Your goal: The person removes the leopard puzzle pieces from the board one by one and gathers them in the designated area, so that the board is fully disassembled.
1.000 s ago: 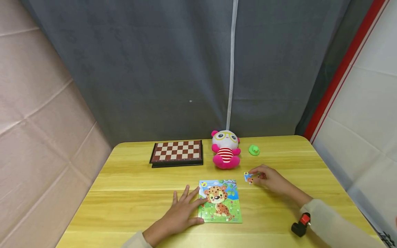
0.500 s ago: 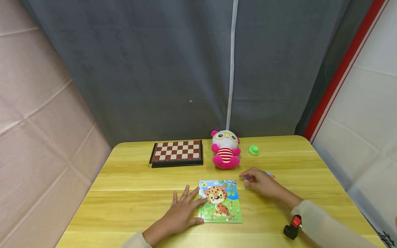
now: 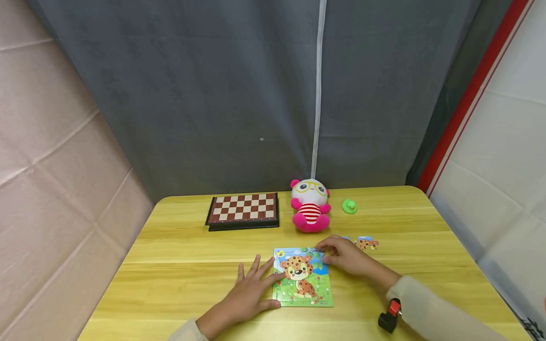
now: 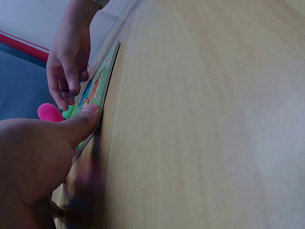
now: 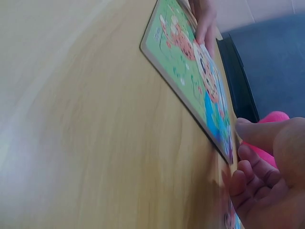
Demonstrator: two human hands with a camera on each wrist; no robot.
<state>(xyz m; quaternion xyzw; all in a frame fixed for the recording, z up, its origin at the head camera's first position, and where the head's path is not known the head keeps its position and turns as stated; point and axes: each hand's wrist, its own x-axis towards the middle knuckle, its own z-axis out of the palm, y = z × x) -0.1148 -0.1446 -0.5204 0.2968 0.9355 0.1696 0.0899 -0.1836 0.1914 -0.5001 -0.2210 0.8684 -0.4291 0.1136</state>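
Observation:
A square jigsaw puzzle [image 3: 322,289] with a leopard cub lies on the wooden table. My left hand [image 3: 247,291] has its fingers spread at its left side, the index fingertip on the picture. In the left wrist view, the thumb [image 4: 88,114] presses on the puzzle's edge. My right hand [image 3: 350,255] reaches to the puzzle's upper right corner, thumb and index finger apart; no piece shows between them in the right wrist view. Behind that hand lies a leopard-patterned puzzle piece [image 3: 366,243], with a bit of blue beside it, mostly hidden by the hand.
A folding chessboard [image 3: 243,210] lies at the back left. Beside it sits a pink and white plush panda [image 3: 310,206]. To the panda's right is a small green rubber duck [image 3: 349,206]. A grey curtain [image 3: 204,94] hangs behind the table.
My right hand has moved left from the loose piece to the puzzle's upper right corner, uncovering the leopard-patterned piece. My left hand has stayed in place.

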